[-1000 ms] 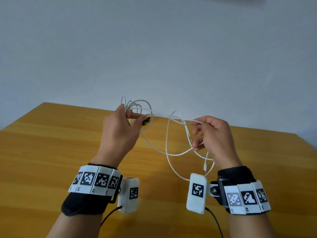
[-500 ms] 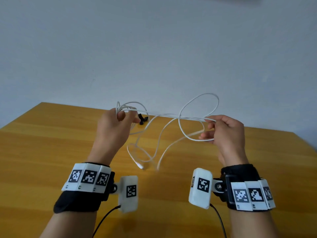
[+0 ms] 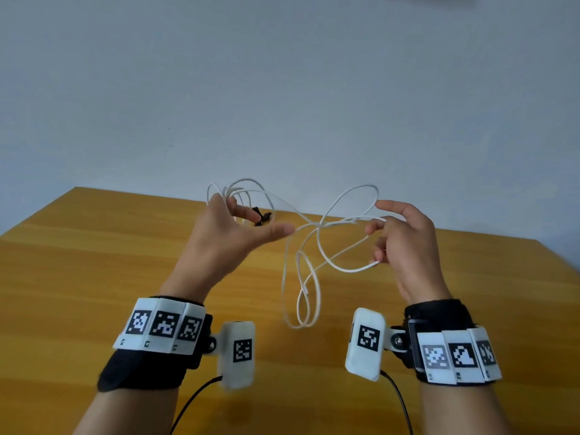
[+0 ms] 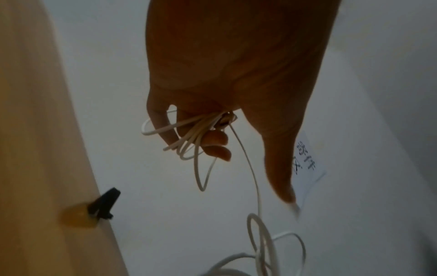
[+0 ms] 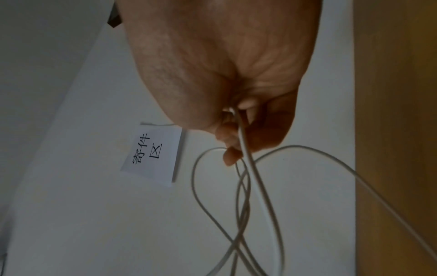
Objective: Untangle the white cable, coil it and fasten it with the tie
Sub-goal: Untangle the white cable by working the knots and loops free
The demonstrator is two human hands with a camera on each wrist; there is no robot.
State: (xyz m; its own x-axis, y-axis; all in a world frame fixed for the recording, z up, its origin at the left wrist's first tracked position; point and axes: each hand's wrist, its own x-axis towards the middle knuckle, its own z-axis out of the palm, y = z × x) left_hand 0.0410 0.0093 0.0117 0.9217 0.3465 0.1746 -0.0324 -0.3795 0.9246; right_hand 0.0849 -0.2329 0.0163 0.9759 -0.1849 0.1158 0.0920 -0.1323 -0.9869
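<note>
The thin white cable (image 3: pixel 300 287) is held up over the wooden table (image 3: pixel 94 277), strung between both hands. My left hand (image 3: pixel 251 227) has its fingers curled round several small loops of it, thumb stretched out to the right. The left wrist view shows those loops (image 4: pixel 189 136) bunched under the curled fingers. My right hand (image 3: pixel 386 240) pinches the cable, index finger raised; a loop stands above it and long loops sag between the wrists. In the right wrist view the cable (image 5: pixel 246 160) runs out from my curled fingers. The black tie (image 3: pixel 262 216) lies on the table beyond my left hand, apart from it.
The table's far edge meets a plain pale wall (image 3: pixel 282 89) just behind the tie (image 4: pixel 104 205). A white paper note with printed characters (image 5: pixel 151 151) is stuck on the wall. Black leads run back from both wrist cameras.
My left thumb has let go and swung out to the right, and my right index finger has lifted. The hanging loops have dropped lower between the wrists.
</note>
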